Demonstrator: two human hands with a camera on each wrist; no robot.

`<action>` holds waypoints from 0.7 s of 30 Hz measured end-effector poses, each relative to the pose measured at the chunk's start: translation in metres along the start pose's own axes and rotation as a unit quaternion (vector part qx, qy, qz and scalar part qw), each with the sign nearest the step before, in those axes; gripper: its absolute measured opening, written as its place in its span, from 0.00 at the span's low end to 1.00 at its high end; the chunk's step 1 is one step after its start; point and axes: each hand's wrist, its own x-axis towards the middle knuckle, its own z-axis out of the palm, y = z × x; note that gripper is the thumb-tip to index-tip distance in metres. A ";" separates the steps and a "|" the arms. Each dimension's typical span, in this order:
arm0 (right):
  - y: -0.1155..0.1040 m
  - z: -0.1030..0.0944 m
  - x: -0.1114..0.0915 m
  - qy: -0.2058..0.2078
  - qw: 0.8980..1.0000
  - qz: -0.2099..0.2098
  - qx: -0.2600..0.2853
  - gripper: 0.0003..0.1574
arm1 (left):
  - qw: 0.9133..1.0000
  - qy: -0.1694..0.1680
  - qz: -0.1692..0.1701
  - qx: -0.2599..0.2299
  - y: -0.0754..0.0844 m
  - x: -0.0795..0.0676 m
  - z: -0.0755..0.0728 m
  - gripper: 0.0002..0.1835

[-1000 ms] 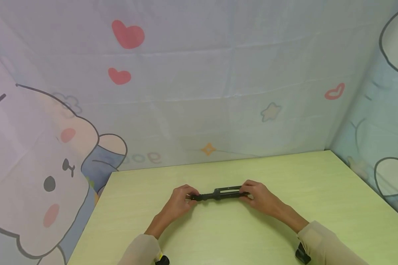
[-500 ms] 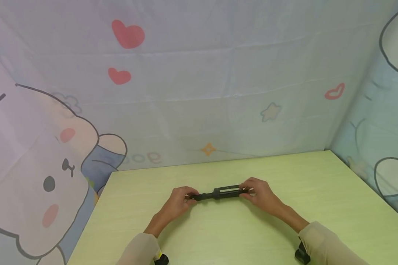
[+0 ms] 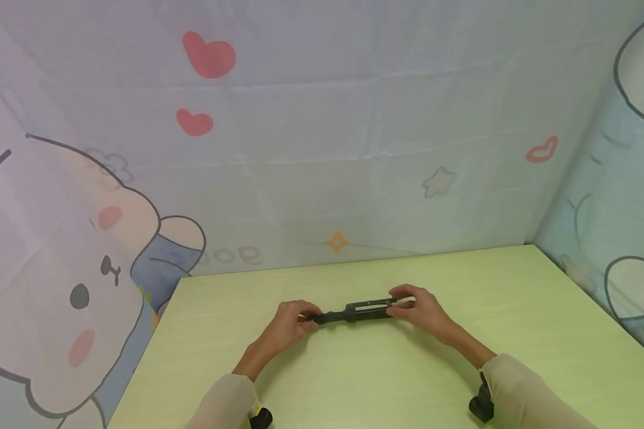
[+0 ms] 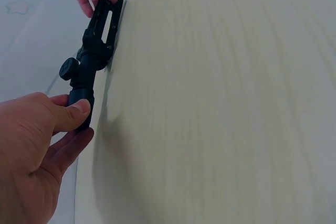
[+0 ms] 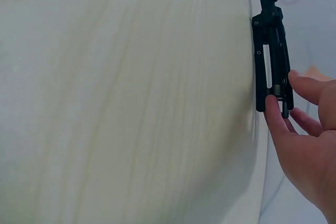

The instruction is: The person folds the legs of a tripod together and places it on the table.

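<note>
A black mini tripod (image 3: 350, 313) is held sideways over the table, its legs folded nearly together and pointing right. My left hand (image 3: 286, 328) pinches its head end between thumb and fingers. A round knob (image 4: 69, 68) sticks out from the neck in the left wrist view. At the other end, my right hand (image 3: 421, 310) has thumb and fingers around the leg tips. The right wrist view shows the right thumb (image 5: 307, 85) against one leg and a finger at the lower ends, with a narrow gap between the legs.
The pale yellow-green table (image 3: 354, 381) spreads beneath both hands. Behind it hangs a light cloth backdrop (image 3: 311, 119) printed with hearts and cartoon figures, close past the table's back edge. A dark wrist camera (image 3: 482, 403) sits below the right sleeve.
My right hand has risen slightly and its fingers have spread wider at the leg tips. The left hand keeps its hold on the tripod's head end, almost unmoved.
</note>
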 end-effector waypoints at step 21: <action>-0.010 -0.004 0.007 -0.040 0.996 0.035 0.075 0.16 | 0.996 0.039 -0.059 -0.053 0.005 -0.002 -0.002 0.09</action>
